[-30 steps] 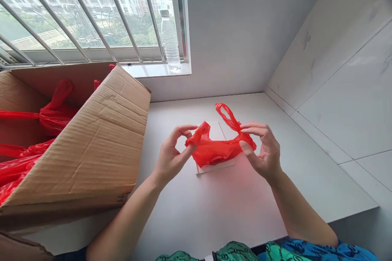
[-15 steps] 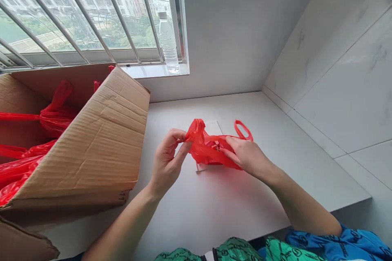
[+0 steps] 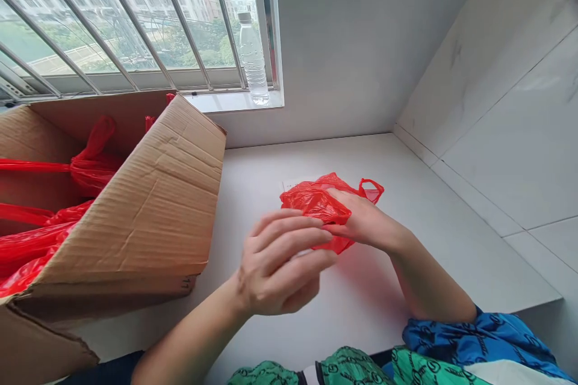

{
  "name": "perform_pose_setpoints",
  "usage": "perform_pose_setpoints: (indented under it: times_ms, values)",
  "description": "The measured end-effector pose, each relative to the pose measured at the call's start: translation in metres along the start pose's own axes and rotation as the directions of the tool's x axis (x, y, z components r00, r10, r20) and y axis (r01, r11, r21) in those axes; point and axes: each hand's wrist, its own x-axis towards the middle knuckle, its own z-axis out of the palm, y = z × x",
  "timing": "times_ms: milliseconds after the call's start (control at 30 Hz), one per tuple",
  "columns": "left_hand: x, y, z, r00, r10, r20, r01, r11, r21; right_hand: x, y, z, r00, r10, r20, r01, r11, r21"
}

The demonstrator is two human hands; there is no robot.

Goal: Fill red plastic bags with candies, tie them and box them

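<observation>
A thin red plastic bag (image 3: 311, 201) with a loop handle lies crumpled on the white tabletop. My right hand (image 3: 368, 219) reaches into it from the right; the red film covers most of its fingers, so what they grip is hidden. In front of the bag, my left hand (image 3: 289, 264) hovers with its fingers stretched out and holds nothing. Behind the bag shows the edge of a pale flat card or sheet (image 3: 288, 184), mostly covered.
At the left a cardboard box (image 3: 167, 192) stands open, with several knotted red plastic bags (image 3: 93, 171) in it. A clear water bottle (image 3: 253, 63) is on the sill of the barred window. Marble-look tiles (image 3: 519, 150) cover the right wall.
My left hand has let go of the bag's edge, opened and moved toward me. My right hand has gone deeper into the bag, which has bunched up around it.
</observation>
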Motion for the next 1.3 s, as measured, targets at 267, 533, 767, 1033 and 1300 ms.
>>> perform_pose_setpoints:
  times_ms: [267,533,767,1033,1300]
  values:
    - [-0.022,-0.059,0.062,0.456,-0.735,0.503,0.369,0.67,0.644,0.02,0.027,0.005,0.876,0.42,0.236,-0.353,0.893,-0.278]
    - [-0.032,-0.072,0.052,0.312,-0.759,0.572,0.371,0.651,0.662,0.021,0.03,0.007,0.876,0.396,0.275,-0.295,0.891,-0.345]
    - [-0.039,-0.095,0.065,0.567,-0.577,0.589,0.292,0.809,0.511,0.032,0.04,0.03,0.925,0.302,0.231,-0.217,0.919,-0.33]
    - [-0.059,-0.105,0.067,0.528,-0.637,0.562,0.366,0.768,0.526,0.027,0.049,0.021,0.843,0.459,0.28,-0.347,0.862,-0.369]
    - [-0.065,-0.11,0.072,0.538,-0.726,0.429,0.492,0.683,0.539,0.027,0.048,0.01,0.869,0.479,0.124,-0.41,0.836,-0.364]
